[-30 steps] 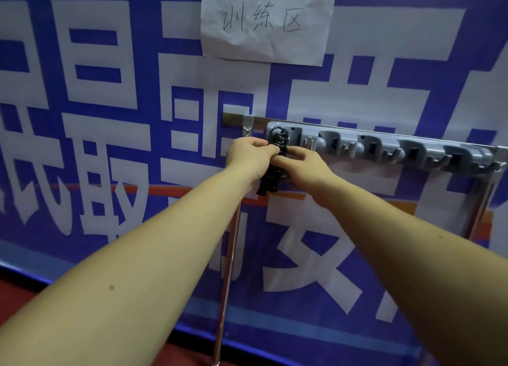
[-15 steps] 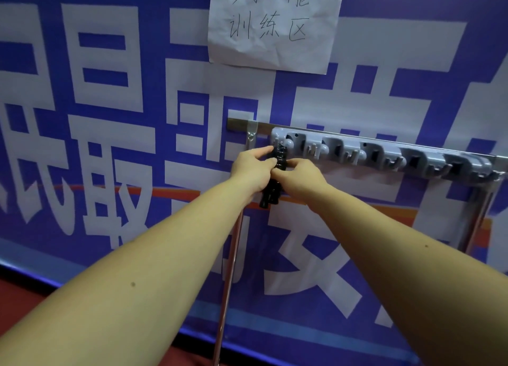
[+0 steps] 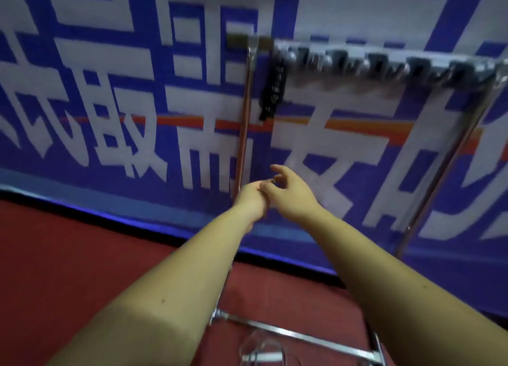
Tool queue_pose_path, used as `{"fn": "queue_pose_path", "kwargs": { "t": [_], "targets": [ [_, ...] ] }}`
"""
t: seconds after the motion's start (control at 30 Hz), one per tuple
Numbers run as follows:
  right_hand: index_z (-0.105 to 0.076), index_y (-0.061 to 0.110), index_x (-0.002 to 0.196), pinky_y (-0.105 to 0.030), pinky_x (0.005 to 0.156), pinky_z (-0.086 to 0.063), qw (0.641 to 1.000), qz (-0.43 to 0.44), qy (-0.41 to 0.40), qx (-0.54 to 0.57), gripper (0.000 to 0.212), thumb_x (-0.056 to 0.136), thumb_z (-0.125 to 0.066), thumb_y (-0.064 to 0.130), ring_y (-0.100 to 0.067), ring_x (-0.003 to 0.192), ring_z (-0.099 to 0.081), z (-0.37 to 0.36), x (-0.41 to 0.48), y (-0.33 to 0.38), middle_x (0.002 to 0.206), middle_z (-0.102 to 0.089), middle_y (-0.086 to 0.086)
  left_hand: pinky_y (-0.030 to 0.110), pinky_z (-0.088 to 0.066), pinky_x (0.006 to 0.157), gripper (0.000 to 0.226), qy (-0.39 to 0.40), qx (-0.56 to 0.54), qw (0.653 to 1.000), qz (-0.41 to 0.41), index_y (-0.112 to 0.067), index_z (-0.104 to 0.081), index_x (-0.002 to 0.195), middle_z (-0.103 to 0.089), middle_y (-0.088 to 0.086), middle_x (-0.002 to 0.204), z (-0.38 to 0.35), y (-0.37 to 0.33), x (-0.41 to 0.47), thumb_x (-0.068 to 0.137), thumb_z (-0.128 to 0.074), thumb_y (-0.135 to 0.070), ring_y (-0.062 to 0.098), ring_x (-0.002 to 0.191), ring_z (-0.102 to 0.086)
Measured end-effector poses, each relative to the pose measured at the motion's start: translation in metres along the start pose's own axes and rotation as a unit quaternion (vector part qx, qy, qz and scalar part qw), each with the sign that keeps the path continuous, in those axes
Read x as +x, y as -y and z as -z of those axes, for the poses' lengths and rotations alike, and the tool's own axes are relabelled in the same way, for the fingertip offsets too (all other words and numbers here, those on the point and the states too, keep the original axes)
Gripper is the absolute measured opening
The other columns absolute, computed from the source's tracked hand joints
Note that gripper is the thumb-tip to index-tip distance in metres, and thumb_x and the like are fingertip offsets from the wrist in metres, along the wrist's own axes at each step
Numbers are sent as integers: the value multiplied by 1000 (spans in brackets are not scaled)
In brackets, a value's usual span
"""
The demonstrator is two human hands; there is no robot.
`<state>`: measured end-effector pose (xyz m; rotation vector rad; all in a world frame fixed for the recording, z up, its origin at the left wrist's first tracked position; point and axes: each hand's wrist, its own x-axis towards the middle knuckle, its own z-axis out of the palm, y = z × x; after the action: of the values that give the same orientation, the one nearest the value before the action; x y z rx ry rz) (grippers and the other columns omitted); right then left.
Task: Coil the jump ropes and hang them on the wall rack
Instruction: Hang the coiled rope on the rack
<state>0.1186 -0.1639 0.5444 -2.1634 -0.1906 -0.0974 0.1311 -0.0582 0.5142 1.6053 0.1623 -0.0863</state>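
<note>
A coiled black jump rope hangs from the leftmost hook of the grey rack, which sits on a metal stand against the blue banner. Both hands are well below the rope and apart from it. My right hand has loose, spread fingers and holds nothing. My left hand is beside it, touching it at the thumb side; its fingers are turned away from the camera and it seems to hold nothing. Near the bottom edge, a pale clear rope with a white handle lies on the floor.
The stand's left pole and right pole run down to a chrome base bar on the red carpet. Several free hooks lie to the right of the hung rope. The picture is motion-blurred.
Both hands have let go of the black rope and dropped well below the rack. The rope now hangs alone on the left hook. The view has tilted down toward the floor.
</note>
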Motion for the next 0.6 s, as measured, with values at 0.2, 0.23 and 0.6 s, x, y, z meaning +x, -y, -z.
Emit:
{"fn": "queue_pose_path", "kwargs": {
  "t": [0.2, 0.23, 0.6],
  "targets": [
    [-64, 8, 128, -25, 95, -47, 982, -164, 74, 53, 36, 95, -65, 23, -15, 105, -62, -98, -130, -152, 119, -67, -5, 20, -43, 49, 32, 83, 42, 977, 190, -1, -60, 97, -61, 7, 68, -24, 199, -71, 104, -29, -3, 18, 55, -55],
    [-65, 6, 126, -24, 93, -46, 977, -184, 86, 60, 35, 94, -66, 21, -15, 102, -61, -111, -149, -174, 115, -68, -5, 17, -45, 46, 29, 91, 70, 971, 210, 3, -63, 100, -63, 5, 69, -24, 228, -82, 102, -35, 1, 15, 56, -57],
    [-62, 12, 71, -18, 51, -33, 892, -374, 241, -81, 27, 97, -56, 15, -19, 74, -48, -182, -258, -358, 66, -50, 0, 37, -53, 96, 30, 193, 330, 860, 338, -18, -71, 123, -69, 8, 120, -11, 453, -114, 97, -58, -21, 28, 110, -65]
  ]
}}
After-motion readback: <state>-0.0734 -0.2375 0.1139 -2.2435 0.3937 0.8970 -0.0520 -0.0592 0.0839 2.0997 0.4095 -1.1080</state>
